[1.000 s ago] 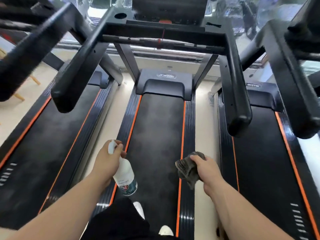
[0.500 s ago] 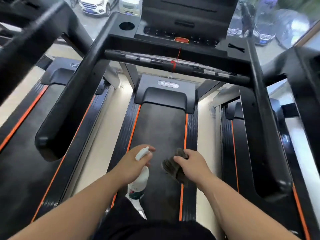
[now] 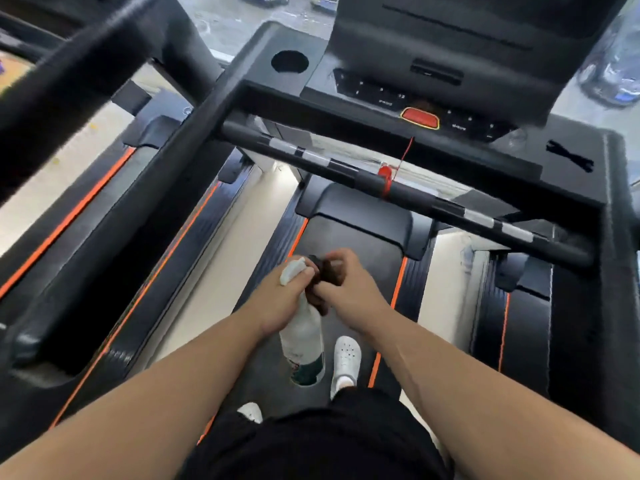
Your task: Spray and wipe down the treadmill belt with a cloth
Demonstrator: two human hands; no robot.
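Left hand (image 3: 281, 301) around spray bottle (image 3: 303, 344) beside cloth (image 3: 324, 273)

Spray bottle (image 3: 301, 337) just left of cloth (image 3: 323, 273), above belt (image 3: 363, 247); shoe (image 3: 346, 358) on belt, right of bottle; console (image 3: 433, 98) ahead.

The left hand (image 3: 282, 299) with the spray bottle (image 3: 302, 336) and the right hand (image 3: 348, 289) with the cloth (image 3: 320, 275) have come together, now touching.

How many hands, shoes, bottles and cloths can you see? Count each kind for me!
Hands: 2 (left hand, right hand)
Shoes: 2 (front shoe, back shoe), both white
Bottles: 1 (spray bottle, held by the left hand)
Cloths: 1 (cloth, dark, held by the right hand)
Total: 6
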